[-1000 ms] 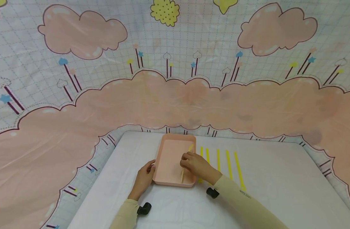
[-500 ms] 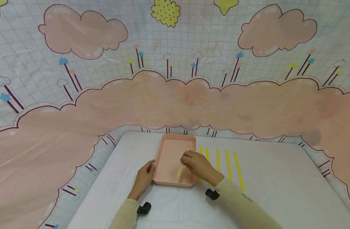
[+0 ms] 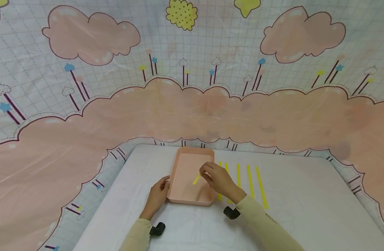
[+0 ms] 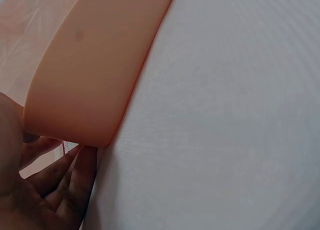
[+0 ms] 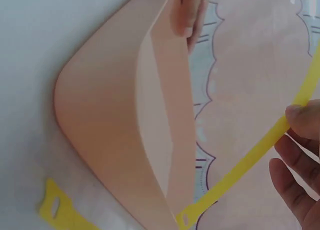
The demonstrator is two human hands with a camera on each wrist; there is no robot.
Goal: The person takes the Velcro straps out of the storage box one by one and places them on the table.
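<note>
A shallow pink tray (image 3: pixel 185 165) sits on the white table. At its left side my left hand (image 3: pixel 159 193) holds the wall; in the left wrist view its fingers (image 4: pixel 82 180) are at the lower edge of the tray (image 4: pixel 85 70). Over the tray, my right hand (image 3: pixel 218 178) pinches a thin flat yellow strip (image 3: pixel 196 179) between thumb and fingers. The right wrist view shows this yellow strip (image 5: pixel 240 172) slanting past the tray wall (image 5: pixel 105 110), a small slot at its lower end. Its upper part runs out of frame.
Several similar yellow strips (image 3: pixel 251 181) lie side by side on the table (image 3: pixel 305 195), right of the tray and partly under the right forearm. One slotted strip end (image 5: pixel 62 210) shows close by the tray. A patterned curtain (image 3: pixel 192 111) hangs behind the table.
The yellow strip in my right hand has risen, its lower end moving away from the tray's near side and to the left. My left hand has stayed at the tray.
</note>
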